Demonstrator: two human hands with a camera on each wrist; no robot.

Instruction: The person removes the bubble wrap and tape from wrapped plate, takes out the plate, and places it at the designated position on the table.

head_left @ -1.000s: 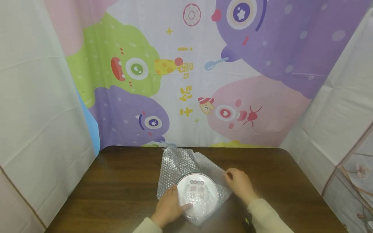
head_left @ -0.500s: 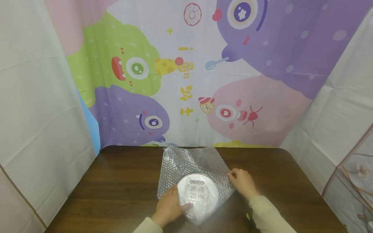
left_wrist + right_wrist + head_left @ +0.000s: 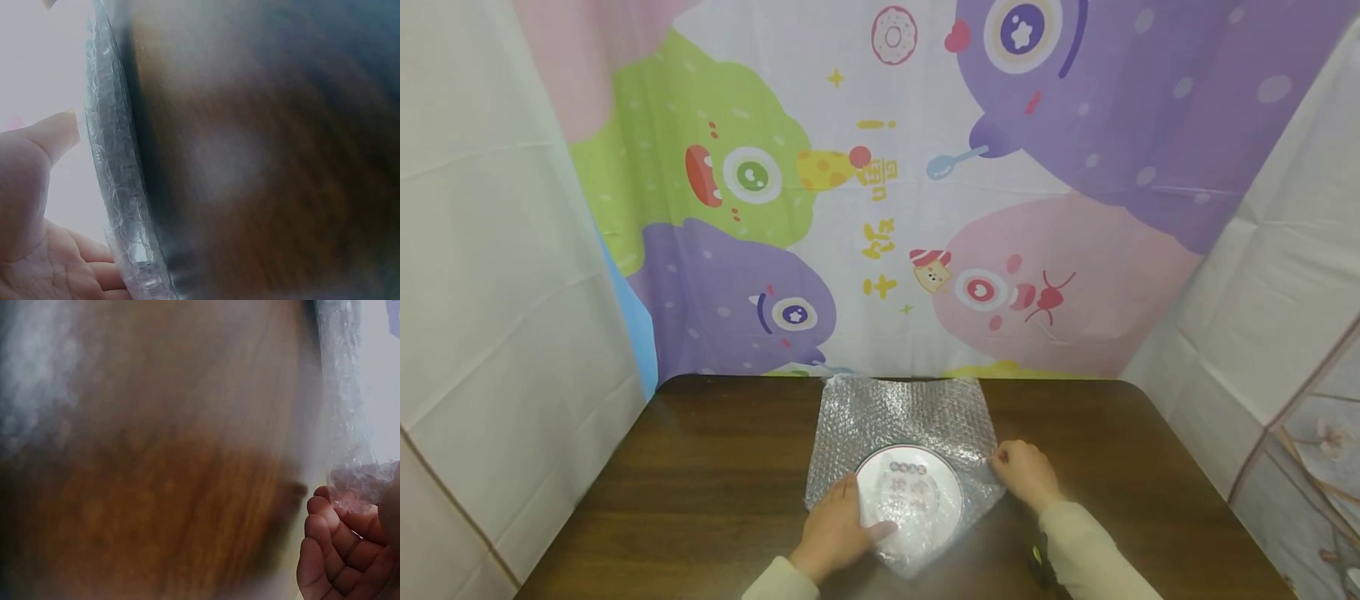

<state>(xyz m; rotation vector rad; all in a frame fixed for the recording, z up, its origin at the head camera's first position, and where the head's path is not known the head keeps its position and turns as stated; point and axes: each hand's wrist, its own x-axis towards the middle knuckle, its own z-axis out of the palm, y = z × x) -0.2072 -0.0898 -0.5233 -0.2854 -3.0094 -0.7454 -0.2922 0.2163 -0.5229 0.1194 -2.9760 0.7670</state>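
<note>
A round white plate (image 3: 910,487) with a dark rim and a pinkish printed centre lies under a clear layer of bubble wrap (image 3: 917,408). My left hand (image 3: 835,531) rests on the plate's near left edge, thumb stretched over its face and fingers along the wrapped side. In the left wrist view, the wrap's bubbly edge (image 3: 119,156) runs beside the thumb and fingers. At the sheet's right edge my right hand (image 3: 1026,473) pinches the wrap. Its curled fingers meet the crumpled film in the right wrist view, where the bubble wrap (image 3: 350,412) stands upright above them.
The dark brown wooden table (image 3: 715,467) extends to both sides of the wrap. A small dark object with a yellow-green mark (image 3: 1039,560) sits by the right sleeve. A cartoon-printed cloth (image 3: 880,208) hangs behind the table, with pale cloth at either side.
The right hand has moved slightly to the right, drawing the wrap's folded upper right part out flat into a wide sheet. The left hand and plate have stayed in place.
</note>
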